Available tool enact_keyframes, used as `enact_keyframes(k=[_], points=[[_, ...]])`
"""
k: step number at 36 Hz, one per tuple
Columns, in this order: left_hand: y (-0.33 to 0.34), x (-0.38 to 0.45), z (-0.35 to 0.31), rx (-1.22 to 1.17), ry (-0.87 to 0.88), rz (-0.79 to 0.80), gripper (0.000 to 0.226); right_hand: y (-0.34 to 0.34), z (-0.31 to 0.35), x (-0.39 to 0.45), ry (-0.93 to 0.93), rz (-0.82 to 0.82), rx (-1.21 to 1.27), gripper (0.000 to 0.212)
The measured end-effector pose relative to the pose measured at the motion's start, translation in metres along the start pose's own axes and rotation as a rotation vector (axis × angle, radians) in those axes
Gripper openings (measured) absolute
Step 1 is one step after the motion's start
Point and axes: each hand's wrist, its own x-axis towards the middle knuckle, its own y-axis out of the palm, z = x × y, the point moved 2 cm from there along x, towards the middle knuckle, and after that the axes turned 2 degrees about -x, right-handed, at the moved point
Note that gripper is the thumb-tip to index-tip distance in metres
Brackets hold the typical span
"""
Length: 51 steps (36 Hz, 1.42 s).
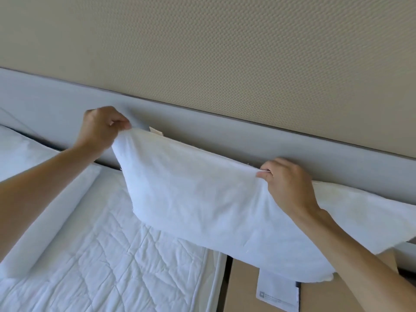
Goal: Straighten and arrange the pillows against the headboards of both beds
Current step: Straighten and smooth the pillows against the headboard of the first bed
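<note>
A white pillow [202, 199] hangs in the air in front of the grey padded headboard [225, 136]. My left hand [101, 127] pinches its upper left corner. My right hand [290, 185] grips the top edge further right. The pillow's lower right part droops over the brown bedside surface [243, 287], beyond the edge of the bed. Below it lies the white quilted mattress cover [108, 262]. Another white pillow [20, 152] rests at the far left against the headboard.
A rolled or folded white duvet [51, 212] runs diagonally across the bed's left part. A white paper card [276, 291] lies on the brown bedside surface. Beige textured wall [225, 52] rises above the headboard.
</note>
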Motion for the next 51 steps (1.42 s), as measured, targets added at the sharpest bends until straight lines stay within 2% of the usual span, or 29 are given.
enact_keyframes(k=[5,11,15,23,29,33,42,51], points=[[0.012,-0.030,-0.012,0.050,0.053,-0.062,0.013,-0.007,-0.008,-0.007,0.030,0.110,0.057,0.011],[0.008,-0.094,-0.072,-0.126,0.044,-0.089,0.021,-0.057,-0.005,-0.036,0.065,0.118,0.059,0.035],[-0.007,-0.131,-0.115,-0.227,0.042,-0.108,0.025,-0.100,0.007,-0.055,0.041,0.091,0.031,0.043],[-0.069,-0.186,-0.209,-0.123,-0.019,-0.084,0.037,-0.189,0.049,-0.080,-0.100,-0.009,0.036,0.052],[-0.110,-0.228,-0.264,-0.009,0.055,-0.127,0.042,-0.235,0.079,-0.109,-0.177,-0.002,-0.043,0.058],[-0.113,-0.259,-0.270,0.091,0.064,-0.075,0.047,-0.249,0.092,-0.132,-0.201,0.045,-0.075,0.059],[-0.093,-0.310,-0.227,0.171,-0.084,0.090,0.053,-0.225,0.098,-0.162,-0.170,0.136,-0.163,0.066],[-0.096,-0.341,-0.205,0.199,-0.170,0.080,0.054,-0.209,0.110,-0.163,-0.214,0.212,-0.160,0.070]])
